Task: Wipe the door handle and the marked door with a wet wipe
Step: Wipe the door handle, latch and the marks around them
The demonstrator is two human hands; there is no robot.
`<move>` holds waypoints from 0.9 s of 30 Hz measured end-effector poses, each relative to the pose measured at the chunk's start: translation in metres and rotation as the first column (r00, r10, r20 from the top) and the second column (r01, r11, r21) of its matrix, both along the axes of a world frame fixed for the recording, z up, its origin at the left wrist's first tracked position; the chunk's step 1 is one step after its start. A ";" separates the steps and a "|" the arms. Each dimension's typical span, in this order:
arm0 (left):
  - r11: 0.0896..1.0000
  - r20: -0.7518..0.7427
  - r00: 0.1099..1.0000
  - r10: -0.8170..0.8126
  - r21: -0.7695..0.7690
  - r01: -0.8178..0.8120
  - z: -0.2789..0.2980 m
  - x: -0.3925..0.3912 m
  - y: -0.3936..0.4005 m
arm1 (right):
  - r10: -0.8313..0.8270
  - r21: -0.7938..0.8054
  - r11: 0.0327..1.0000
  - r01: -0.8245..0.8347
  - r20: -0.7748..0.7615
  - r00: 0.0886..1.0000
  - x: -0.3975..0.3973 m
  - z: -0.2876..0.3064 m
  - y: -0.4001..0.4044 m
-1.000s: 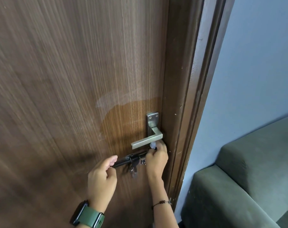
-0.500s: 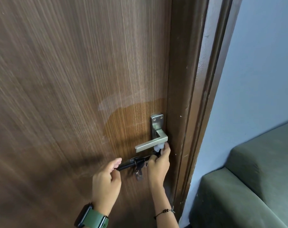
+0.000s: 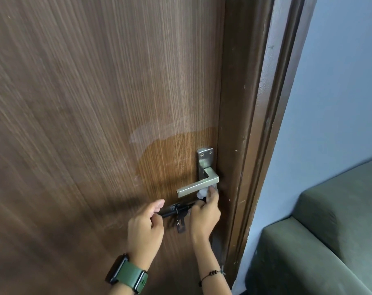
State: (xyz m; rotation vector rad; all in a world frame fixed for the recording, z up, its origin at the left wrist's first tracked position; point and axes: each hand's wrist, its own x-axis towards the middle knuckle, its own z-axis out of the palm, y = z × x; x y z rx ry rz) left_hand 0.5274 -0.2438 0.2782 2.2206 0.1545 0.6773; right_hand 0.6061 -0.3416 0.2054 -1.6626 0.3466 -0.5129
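Steel door handle [image 3: 199, 188]: underside being wiped; right hand [image 3: 205, 213] pinches wet wipe [image 3: 202, 193], left hand [image 3: 145, 226] grips bolt [image 3: 176, 209]. Next, probably: door [image 3: 95, 124].

Two bare forearms enter from the bottom edge, no sleeves in view. Left hand [image 3: 145, 228]: wrist carries a smartwatch [image 3: 127, 273] with a dark rectangular case and a wide green strap, a small green mark on its buckle end. Right hand [image 3: 204, 216]: wrist carries a thin dark cord bracelet [image 3: 211, 274] with a few small dark beads, possibly a knotted tail at the outer side.
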 end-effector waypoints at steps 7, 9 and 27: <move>0.999 0.005 0.999 -0.036 -0.004 0.036 -0.001 0.006 -0.007 | 0.330 -0.758 0.652 -0.027 0.251 0.910 -0.042 -0.014 0.052; 0.999 -0.001 0.999 -0.051 -0.015 0.051 -0.001 0.006 -0.007 | 0.430 -0.829 0.559 -0.033 0.256 0.866 -0.038 -0.022 0.044; 0.998 -0.008 0.999 0.049 -0.047 -0.049 0.003 -0.001 0.010 | 0.478 -0.843 0.535 -0.051 0.253 0.841 -0.045 -0.033 0.049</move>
